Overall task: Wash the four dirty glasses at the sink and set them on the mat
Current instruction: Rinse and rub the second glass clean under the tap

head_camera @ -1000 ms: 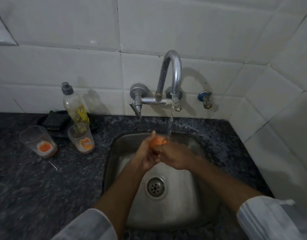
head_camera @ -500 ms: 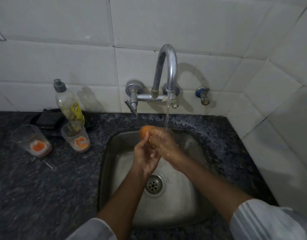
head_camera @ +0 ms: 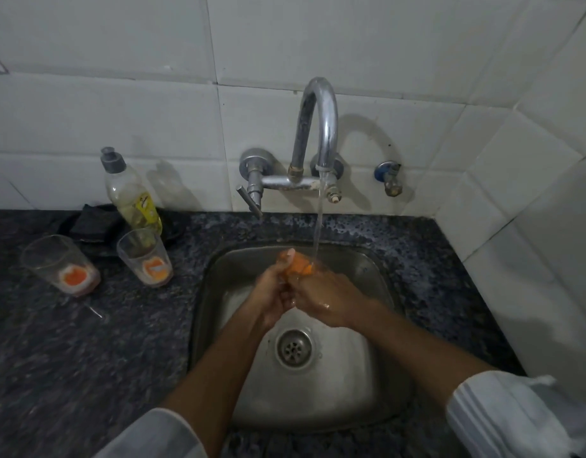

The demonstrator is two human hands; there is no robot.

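Two hands, one glass: both hands meet over the sink (head_camera: 377, 401), under the running tap (head_camera: 321, 127).
Left grip: the left hand (head_camera: 272, 292) is curled round the orange-printed glass (head_camera: 298, 267), thumb up along its side.
Right grip: the right hand (head_camera: 324, 297) is wet, its fingers bent against the glass; whether they wrap it or only rub it cannot be told.
Water: the stream (head_camera: 318, 226) lands on the glass, just above the basin.
Risk, slip: wet fingers on smooth glass could likely let it drop onto the steel.
Risk, knock: lifting it high may strike the spout.
Waiting: two dirty glasses, one (head_camera: 62, 264) at far left and one (head_camera: 144, 257) nearer the sink, stand on the dark surface (head_camera: 87, 358) beside a dish soap bottle (head_camera: 131, 193).
Unseen: the mat and a fourth glass.
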